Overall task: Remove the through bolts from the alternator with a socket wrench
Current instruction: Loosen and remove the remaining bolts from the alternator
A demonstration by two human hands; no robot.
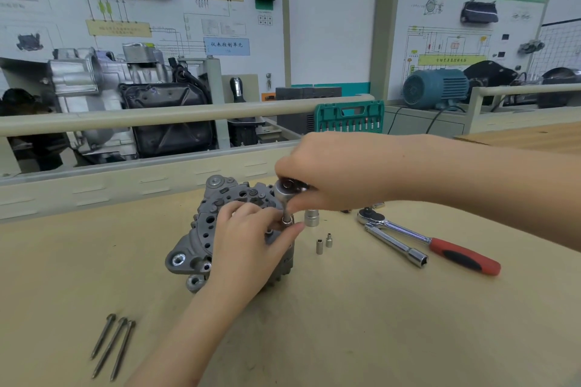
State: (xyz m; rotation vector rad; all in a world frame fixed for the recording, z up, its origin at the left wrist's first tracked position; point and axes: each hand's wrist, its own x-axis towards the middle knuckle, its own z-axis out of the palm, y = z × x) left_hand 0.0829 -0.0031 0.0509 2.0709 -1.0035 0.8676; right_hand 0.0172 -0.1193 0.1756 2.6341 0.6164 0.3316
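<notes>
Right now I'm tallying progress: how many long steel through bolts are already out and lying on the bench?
3. The long steel through bolts lie side by side at the wooden bench's near-left: left, middle, right. Others may remain in the grey alternator, hidden by hands.

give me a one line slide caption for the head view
Right hand works a ratchet on the alternator, left hand steadying the socket; three removed through bolts lie nearby.

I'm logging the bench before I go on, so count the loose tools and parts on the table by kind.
Removed through bolts: 3
Ratchet wrenches lying loose: 1
Extension bars: 1
Large sockets: 1
Small sockets: 2
Total: 8
</notes>
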